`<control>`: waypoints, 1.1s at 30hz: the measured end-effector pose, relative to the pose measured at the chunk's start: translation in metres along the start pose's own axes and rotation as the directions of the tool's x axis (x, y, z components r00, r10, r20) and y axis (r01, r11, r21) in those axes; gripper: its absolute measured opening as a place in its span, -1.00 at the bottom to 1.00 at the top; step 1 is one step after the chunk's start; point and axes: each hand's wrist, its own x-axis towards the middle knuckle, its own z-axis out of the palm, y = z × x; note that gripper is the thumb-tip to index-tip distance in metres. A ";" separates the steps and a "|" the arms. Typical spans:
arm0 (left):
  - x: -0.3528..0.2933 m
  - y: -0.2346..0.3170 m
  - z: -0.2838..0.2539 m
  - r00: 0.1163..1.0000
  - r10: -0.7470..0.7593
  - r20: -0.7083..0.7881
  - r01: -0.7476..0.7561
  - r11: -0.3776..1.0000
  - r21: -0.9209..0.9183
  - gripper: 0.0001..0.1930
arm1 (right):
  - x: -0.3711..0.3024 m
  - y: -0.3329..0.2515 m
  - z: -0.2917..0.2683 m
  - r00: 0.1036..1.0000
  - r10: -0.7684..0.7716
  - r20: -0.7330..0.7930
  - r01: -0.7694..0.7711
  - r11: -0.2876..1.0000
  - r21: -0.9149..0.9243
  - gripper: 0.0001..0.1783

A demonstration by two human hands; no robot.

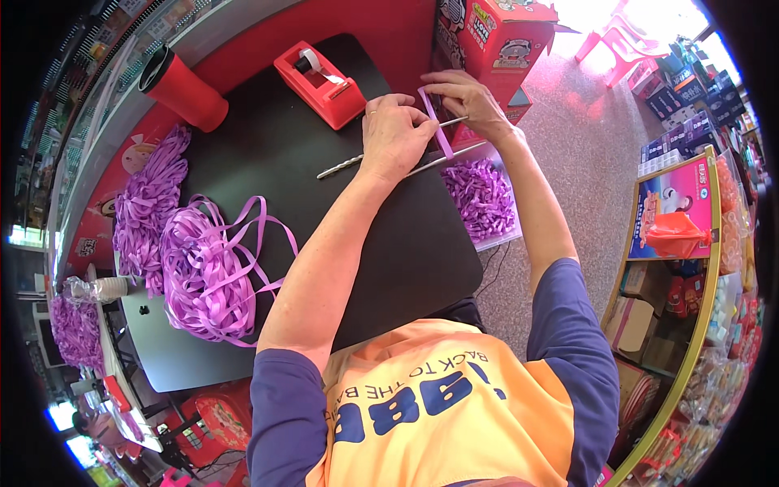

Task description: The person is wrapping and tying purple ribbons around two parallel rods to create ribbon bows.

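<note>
1. Has the left hand curled beside a purple strip, thumb and fingertips drawn near each other; cannot tell whether pinching strip or stick, with the contact hidden.
2. Bends the right hand over the strip's far end; perhaps steadying it from there, but cannot tell whether pinching it or merely touching.
3. Lays the strip across two thin metal sticks between both hands, probably for a straight, firm guide (cannot make out whether wrapped around or only crossing).
4. Sits a white tub of short purple pieces just nearer the body than the right hand, beside the black table; likely there for easy reach.
5. Heaps loose purple ribbon left of the left hand and nearer the body, probably handy yet out of the way.
6. Stands a red tape holder just past the left hand and a red cup farther left, perhaps to leave working room.
7. Shows large dark-blue lettering and digits, upside down, on the yellow shirt below the grip; shows bold print and cartoons on a red box beyond the right hand.
</note>
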 end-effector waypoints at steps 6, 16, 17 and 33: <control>0.002 0.000 0.003 0.999 -0.026 -0.038 0.022 0.994 -0.107 -0.83 | 0.006 0.010 -0.002 0.940 0.231 0.251 -0.329 0.806 0.492 -0.70; -0.001 0.003 0.002 0.998 -0.031 -0.052 0.028 0.998 -0.060 -0.83 | 0.013 0.012 -0.005 0.884 0.366 0.290 -0.446 0.477 0.758 -0.78; -0.001 0.003 0.002 0.998 -0.030 -0.055 0.026 0.998 -0.060 -0.83 | 0.013 0.012 -0.007 0.873 0.369 0.318 -0.468 0.452 0.759 -0.78; 0.001 0.003 0.001 0.998 -0.040 -0.041 0.037 0.996 -0.085 -0.84 | -0.003 0.030 -0.014 0.825 0.245 0.510 -0.553 0.158 0.818 -0.77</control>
